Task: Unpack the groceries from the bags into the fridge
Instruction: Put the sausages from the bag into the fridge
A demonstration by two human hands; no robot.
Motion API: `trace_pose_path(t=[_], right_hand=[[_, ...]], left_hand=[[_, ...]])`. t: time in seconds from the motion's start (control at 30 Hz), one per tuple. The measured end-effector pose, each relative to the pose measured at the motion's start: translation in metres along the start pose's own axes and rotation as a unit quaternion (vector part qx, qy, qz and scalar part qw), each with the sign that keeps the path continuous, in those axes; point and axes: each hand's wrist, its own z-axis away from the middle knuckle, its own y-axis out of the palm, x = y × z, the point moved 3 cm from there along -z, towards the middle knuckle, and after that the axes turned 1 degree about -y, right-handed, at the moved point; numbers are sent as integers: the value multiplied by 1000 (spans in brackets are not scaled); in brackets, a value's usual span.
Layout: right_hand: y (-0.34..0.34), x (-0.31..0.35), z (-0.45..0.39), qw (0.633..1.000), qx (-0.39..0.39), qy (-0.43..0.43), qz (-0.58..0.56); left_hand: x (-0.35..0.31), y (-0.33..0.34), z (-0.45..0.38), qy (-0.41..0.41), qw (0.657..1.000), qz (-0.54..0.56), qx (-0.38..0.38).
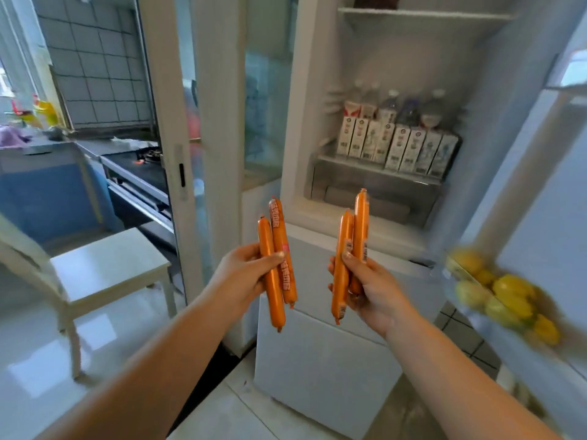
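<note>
My left hand (243, 274) grips two orange wrapped sausages (277, 249), held upright in front of the fridge. My right hand (370, 290) grips two more orange sausages (357, 230), also upright. Both hands are raised side by side below the open fridge (317, 128). Its middle shelf (374, 173) holds a row of white milk cartons (397, 147) with several bottles (409, 106) behind them. A clear drawer (371, 195) lies under that shelf. The upper shelf (422, 17) is mostly bare. No bag is in view.
The open fridge door (540, 217) stands at the right, its rack holding several yellow-green fruits (502, 300), blurred. A white chair (104, 271) stands at the left. Behind a white sliding glass door (178, 154) are a kitchen counter and stove (143, 166). Pale tiled floor lies below.
</note>
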Motion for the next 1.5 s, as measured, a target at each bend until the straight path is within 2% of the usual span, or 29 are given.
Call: trace_pose_path(t=[0.33,0.47,0.6,0.77,0.9,1.0,1.13,1.3,1.43,1.5], right_hand=[[-23,70,-159,995,-47,-57,-68],[-30,92,-211,990,-85,-69,-84],[-32,104,-252,988,-90,-67,-104],[-35,123,-302,989,-107,-82,-56],[-32,163,-344,985,-110,-127,52],[-30,198,-375,944,-145,-184,231],[-29,224,-417,855,-137,-236,442],[-35,218,-453,776,-143,-239,566],[-40,213,-467,749,-122,-224,611],[-41,209,-475,715,-101,-218,656]], left_hand=[[-30,75,-170,11,998,-2,59],[-35,101,-222,10,997,0,73],[-31,113,-264,-2,996,-5,85],[-28,117,-316,-14,995,5,103],[-34,119,-359,-8,992,28,124],[-39,118,-384,-5,990,31,140],[-45,119,-411,9,987,20,161],[-38,125,-433,4,986,13,165],[-29,129,-440,-16,986,39,164],[-25,134,-440,-26,984,57,164]])
